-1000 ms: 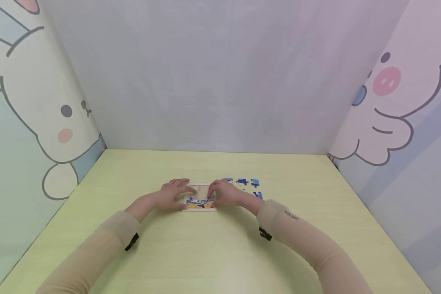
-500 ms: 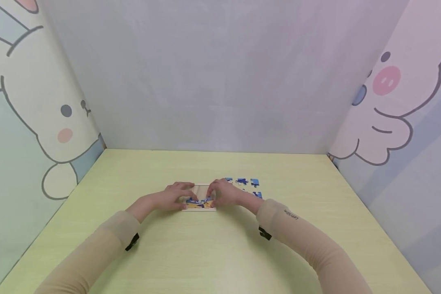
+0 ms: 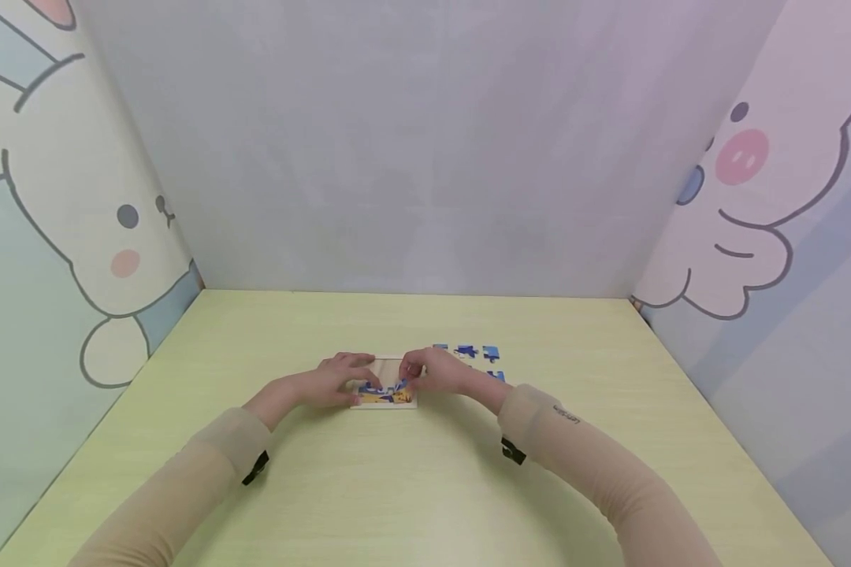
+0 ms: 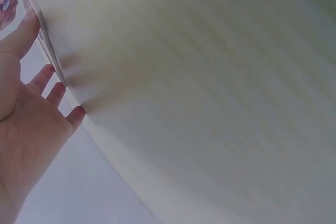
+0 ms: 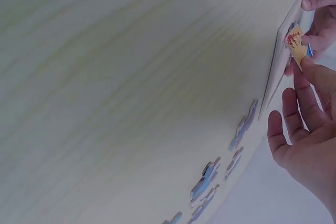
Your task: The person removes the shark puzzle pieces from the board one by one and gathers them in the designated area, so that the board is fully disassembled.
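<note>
A wooden puzzle tray (image 3: 388, 406) lies on the table, its near part covered by blue and yellow jigsaw pieces (image 3: 374, 396). My left hand (image 3: 336, 380) rests at the tray's left side, thumb at the near corner and a finger reaching over the pieces. In the left wrist view its fingers (image 4: 56, 94) are spread loosely along the tray's edge. Over the tray's right end, my right hand (image 3: 432, 370) pinches a yellow puzzle piece (image 5: 296, 45) with red markings between thumb and index finger, and that piece stands tilted up. The right hand's other fingers are loosely bent.
Several loose blue puzzle pieces (image 3: 466, 351) lie on the table right of the tray, partly hidden behind the right hand. The pale yellow table (image 3: 411, 488) ends at a grey back wall (image 3: 411, 157), with cartoon-printed panels on both sides.
My left hand has shifted its fingers in, from the tray's upper left toward the placed pieces. The right hand has raised the near-right yellow piece into a pinch, its fingers lifting slightly.
</note>
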{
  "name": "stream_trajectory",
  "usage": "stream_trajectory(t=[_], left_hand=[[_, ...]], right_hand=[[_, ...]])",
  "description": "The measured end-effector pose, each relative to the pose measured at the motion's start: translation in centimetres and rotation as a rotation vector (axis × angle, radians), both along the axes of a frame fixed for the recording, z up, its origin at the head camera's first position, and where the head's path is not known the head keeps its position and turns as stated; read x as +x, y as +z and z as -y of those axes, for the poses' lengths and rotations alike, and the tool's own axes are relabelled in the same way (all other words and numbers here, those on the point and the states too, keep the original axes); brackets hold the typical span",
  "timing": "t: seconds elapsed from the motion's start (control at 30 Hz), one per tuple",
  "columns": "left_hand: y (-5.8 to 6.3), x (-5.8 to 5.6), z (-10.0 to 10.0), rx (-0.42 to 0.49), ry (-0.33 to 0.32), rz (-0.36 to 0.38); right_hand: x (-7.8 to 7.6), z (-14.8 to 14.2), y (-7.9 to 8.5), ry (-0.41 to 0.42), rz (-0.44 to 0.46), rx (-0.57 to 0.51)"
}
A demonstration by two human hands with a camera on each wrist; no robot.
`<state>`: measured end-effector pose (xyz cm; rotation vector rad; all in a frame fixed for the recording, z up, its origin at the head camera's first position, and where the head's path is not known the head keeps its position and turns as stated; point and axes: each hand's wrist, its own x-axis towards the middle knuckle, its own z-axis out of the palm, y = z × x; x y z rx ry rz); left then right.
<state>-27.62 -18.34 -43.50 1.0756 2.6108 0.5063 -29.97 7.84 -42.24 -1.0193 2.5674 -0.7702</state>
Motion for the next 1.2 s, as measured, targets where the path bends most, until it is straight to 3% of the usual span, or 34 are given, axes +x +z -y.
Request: stream_trajectory(t=[0.5,0.97,1.2], left_hand=[[0.1,-0.2,-0.1,-0.017,-0.01,-0.01],[0.2,-0.1,-0.4,-0.02,0.0,0.01],[0.5,0.1,-0.5,-0.019,-0.004,0.002]], right_hand=[[0.6,-3.8,2.8,-0.001,0.066,-0.041],[1.6,-8.8,6.5,0.018,0.002,0.016],[2.3,-11.6,6.7,0.015,-0.003,0.005]])
